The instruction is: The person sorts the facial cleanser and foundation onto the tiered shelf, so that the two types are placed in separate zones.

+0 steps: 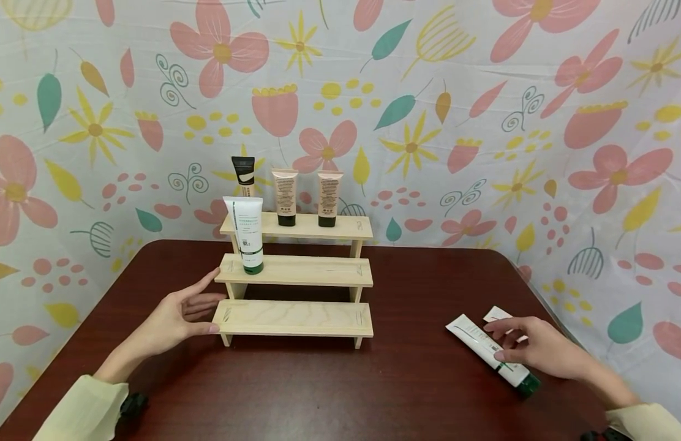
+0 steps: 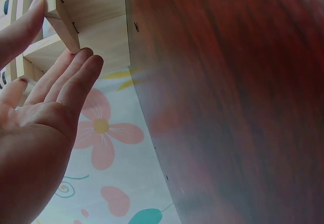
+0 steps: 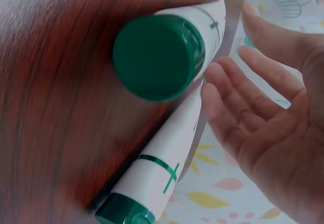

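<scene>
A three-tier wooden stand [image 1: 296, 269] is on the table, with my left hand [image 1: 177, 321] at its left end. The thumb touches the lowest shelf and the fingers reach along the side, fairly straight. On the middle shelf a white tube with a green cap [image 1: 248, 229] stands upright. Far to the right, two more white tubes lie side by side: the nearer tube [image 1: 475, 338] and another tube [image 1: 496, 313], partly hidden by my right hand [image 1: 539, 348]. That hand hovers close over them, fingers loosely bent. In the right wrist view, thumb and fingers [image 3: 243, 92] are spread beside the tubes.
The top shelf holds a black-topped tube [image 1: 244, 170] and two beige tubes with dark caps, one in the middle [image 1: 286, 195] and one farther right [image 1: 328, 195]. The dark red-brown table [image 1: 340, 386] ends at a flower-patterned cloth [image 1: 417, 122] behind and at the sides.
</scene>
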The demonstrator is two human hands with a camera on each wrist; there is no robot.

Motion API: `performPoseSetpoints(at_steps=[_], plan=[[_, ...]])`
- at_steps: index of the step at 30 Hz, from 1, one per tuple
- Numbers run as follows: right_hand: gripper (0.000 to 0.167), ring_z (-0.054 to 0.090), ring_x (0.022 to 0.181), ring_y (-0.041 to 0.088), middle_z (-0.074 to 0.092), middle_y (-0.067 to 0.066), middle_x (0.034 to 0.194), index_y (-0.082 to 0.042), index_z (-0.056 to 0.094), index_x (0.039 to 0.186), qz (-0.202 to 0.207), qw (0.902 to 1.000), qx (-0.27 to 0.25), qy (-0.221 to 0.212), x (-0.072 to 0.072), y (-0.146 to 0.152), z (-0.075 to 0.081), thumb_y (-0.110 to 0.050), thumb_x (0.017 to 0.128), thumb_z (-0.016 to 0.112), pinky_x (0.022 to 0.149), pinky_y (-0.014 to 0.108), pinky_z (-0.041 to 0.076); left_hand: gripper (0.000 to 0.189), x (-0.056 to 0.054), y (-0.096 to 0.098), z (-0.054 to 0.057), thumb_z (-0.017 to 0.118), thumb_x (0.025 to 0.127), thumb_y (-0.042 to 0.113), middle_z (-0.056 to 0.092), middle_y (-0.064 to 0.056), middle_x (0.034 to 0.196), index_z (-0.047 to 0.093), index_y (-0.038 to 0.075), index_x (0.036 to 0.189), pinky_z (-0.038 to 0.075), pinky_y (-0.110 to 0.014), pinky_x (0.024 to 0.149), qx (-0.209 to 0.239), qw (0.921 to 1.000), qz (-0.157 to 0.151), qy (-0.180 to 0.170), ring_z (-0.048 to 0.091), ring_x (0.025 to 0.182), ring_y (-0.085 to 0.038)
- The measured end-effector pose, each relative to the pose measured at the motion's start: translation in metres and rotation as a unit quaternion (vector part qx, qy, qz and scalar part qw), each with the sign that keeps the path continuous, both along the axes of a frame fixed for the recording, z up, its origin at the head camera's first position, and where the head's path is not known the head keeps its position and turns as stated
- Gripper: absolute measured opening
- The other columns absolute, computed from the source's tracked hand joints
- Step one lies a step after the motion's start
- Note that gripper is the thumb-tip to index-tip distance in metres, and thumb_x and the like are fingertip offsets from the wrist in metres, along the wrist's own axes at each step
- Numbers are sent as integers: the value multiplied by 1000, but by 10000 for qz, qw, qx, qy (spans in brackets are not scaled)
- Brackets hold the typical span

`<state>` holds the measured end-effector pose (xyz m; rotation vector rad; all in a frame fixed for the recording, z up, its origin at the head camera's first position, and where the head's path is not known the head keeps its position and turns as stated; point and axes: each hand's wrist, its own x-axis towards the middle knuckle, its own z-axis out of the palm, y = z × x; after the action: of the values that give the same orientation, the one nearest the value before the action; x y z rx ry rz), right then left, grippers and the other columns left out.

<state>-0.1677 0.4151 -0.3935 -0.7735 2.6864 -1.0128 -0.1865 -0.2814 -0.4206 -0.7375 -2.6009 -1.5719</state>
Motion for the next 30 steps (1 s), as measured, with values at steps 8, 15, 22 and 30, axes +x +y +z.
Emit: performPoseSetpoints(at_steps=[8, 15, 22, 30], plan=[[48, 66, 87, 14, 66, 6, 105, 17, 59, 132, 390, 9984, 161, -364, -2, 12, 0, -5, 95, 79, 67, 27, 55, 105, 0, 0, 0, 89, 84, 4, 64, -28, 136, 28, 15, 169, 54, -54, 99, 49, 10000, -24, -40, 63, 125, -42], [41, 65, 82, 12, 65, 8, 107, 17, 61, 128, 473, 9972, 227, -539, -5, 17, -1, -1, 95, 78, 67, 28, 55, 105, 0, 1, 0, 89, 84, 4, 65, -28, 135, 27, 14, 169, 54, -54, 98, 105, 9999, -72, -90, 63, 125, -44], [40, 65, 80, 13, 66, 7, 104, 14, 64, 127, 387, 9978, 198, -493, -7, 14, -4, -2, 93, 79, 66, 27, 55, 106, -1, 0, 0, 89, 84, 3, 64, -29, 136, 26, 14, 169, 53, -56, 99, 119, 9998, -96, -85, 62, 125, -44], [42, 65, 80, 15, 66, 10, 106, 14, 62, 129, 471, 9973, 24, -569, -9, 11, -6, -4, 94, 79, 65, 27, 55, 105, 1, 1, 1, 89, 84, 3, 64, -29, 135, 27, 12, 169, 55, -53, 98, 113, 9999, -88, -52, 62, 125, -44]])
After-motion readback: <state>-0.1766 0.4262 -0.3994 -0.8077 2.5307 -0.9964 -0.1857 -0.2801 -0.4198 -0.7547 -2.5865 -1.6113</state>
